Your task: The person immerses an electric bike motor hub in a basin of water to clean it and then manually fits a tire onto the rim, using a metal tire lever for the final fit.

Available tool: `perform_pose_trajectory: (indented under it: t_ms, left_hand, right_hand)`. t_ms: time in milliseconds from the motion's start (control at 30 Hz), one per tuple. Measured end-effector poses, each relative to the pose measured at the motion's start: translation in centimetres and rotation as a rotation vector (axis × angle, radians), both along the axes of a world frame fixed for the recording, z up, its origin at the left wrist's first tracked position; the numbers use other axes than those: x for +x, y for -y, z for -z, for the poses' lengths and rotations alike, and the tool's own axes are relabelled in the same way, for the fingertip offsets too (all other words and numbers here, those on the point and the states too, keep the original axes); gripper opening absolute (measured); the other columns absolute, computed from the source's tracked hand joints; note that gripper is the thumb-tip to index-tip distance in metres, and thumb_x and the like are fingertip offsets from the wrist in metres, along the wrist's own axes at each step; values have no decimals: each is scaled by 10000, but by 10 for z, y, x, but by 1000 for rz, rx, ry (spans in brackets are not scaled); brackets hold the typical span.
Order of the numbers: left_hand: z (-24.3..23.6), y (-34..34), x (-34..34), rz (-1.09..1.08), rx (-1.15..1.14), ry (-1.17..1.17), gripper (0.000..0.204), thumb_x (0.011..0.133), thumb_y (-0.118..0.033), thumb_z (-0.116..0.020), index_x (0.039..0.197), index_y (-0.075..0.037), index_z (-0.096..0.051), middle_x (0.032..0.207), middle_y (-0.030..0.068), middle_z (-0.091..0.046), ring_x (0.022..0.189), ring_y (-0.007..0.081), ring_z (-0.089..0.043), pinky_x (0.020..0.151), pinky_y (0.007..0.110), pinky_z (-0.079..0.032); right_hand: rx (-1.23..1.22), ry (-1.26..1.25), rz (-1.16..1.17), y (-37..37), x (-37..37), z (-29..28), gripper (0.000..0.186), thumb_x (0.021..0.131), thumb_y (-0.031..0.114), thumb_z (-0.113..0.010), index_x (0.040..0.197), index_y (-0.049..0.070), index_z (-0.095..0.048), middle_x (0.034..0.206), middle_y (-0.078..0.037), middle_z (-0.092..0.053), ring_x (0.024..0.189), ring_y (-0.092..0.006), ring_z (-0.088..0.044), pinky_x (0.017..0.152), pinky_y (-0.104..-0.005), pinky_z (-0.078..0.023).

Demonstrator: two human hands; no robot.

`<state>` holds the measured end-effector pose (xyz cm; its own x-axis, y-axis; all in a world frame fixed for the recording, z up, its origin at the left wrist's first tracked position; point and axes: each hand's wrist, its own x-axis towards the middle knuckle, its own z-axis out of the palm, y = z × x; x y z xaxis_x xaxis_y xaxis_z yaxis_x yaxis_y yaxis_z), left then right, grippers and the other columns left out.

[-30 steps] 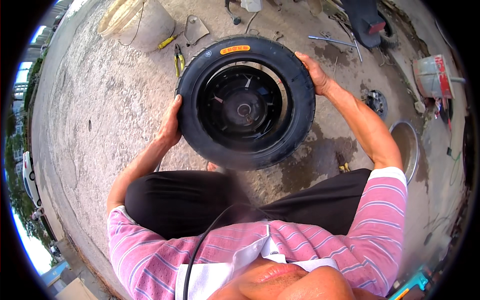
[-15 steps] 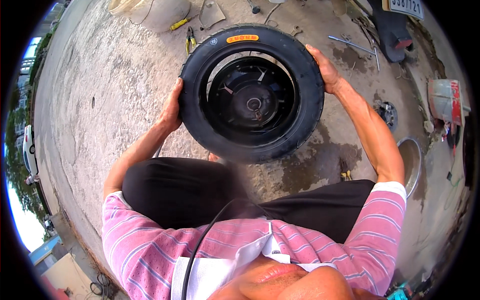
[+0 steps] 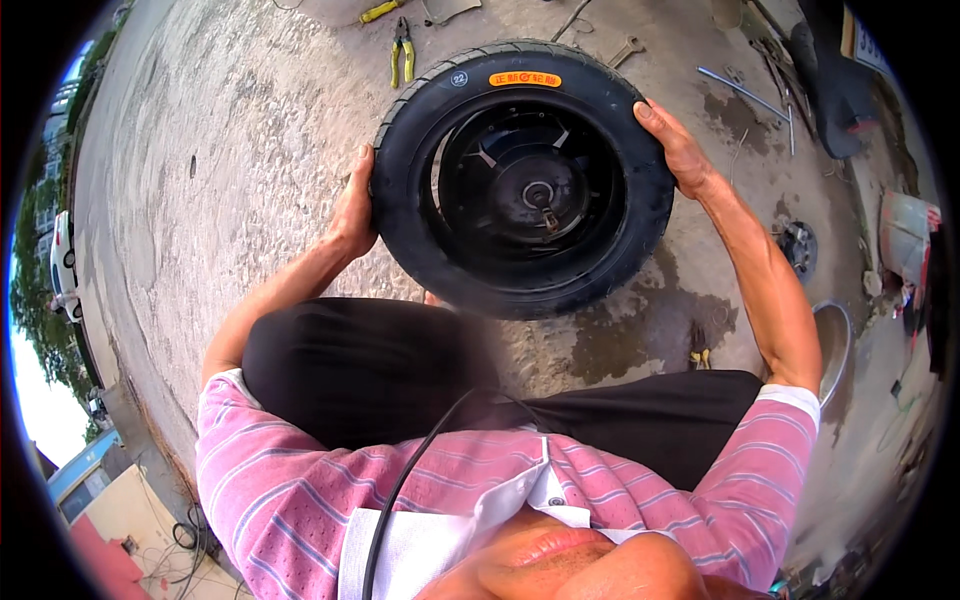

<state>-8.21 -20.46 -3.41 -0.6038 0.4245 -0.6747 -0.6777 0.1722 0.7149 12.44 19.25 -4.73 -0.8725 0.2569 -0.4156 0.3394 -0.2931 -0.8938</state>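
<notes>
A black rubber tyre (image 3: pixel 650 210) is held between my two hands, an orange label on the upper part of its sidewall. Through its opening shows a black wheel hub (image 3: pixel 500 185) with a round centre and an axle end. A thin pale gap is visible along the hub's left side; I cannot tell how far the tyre sits around it. My left hand (image 3: pixel 355 208) grips the tyre's left edge, the thumb side upward. On the upper right edge, my right hand (image 3: pixel 677 150) presses with its fingers partly hidden behind the tread.
Yellow-handled pliers (image 3: pixel 402 55) lie beyond the tyre, with a wrench (image 3: pixel 628 50) farther right. A metal T-shaped bar (image 3: pixel 745 95) rests on the concrete. At right are a round metal part (image 3: pixel 798 250), a basin (image 3: pixel 832 345) and a red-and-white bucket (image 3: pixel 905 235).
The view has shifted, and the tyre with both hands appears farther right. The pale gap above and right of the hub has closed up; the hub now fills more of the opening.
</notes>
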Motion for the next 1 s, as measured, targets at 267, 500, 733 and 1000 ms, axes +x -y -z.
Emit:
perform_pose_trajectory:
  t_ms: [267, 500, 733, 1000]
  left_hand:
    - [-39, -32, -12, 45, -43, 12, 763, 1023, -676, -413, 1414, -41, -572, 1328, 115, -673, 1178, 237, -649, 1076, 394, -480]
    - [-48, -78, -23, 42, -299, -179, 743, 994, -665, -516, 1308, -1, -627, 1137, 159, -710, 1004, 221, -688, 914, 370, -554]
    - [-40, -65, -18, 21, -308, -256, 668, 1036, -581, -493, 1316, 13, -613, 1206, 144, -688, 1062, 195, -663, 961, 342, -529]
    - [-45, -60, -11, -17, -329, -164, 598, 1067, -511, -450, 1326, 6, -605, 1245, 110, -671, 1090, 172, -641, 973, 344, -507]
  right_hand:
    - [512, 31, -115, -5, -22, -12, 976, 830, 714, -707, 1435, -31, -531, 1324, -198, -647, 1236, -267, -614, 1060, -366, -464]
    - [652, 22, -95, -3, -8, -24, 970, 842, 725, -681, 1405, -55, -553, 1270, -224, -682, 1212, -308, -634, 1059, -386, -458]
    - [561, -115, -66, 2, -17, 0, 897, 855, 642, -734, 1393, -54, -557, 1222, -195, -702, 1158, -261, -657, 1028, -361, -476]
    - [505, -155, -102, -1, -24, 13, 921, 870, 591, -751, 1437, -87, -491, 1261, -186, -682, 1169, -247, -643, 1041, -360, -475]
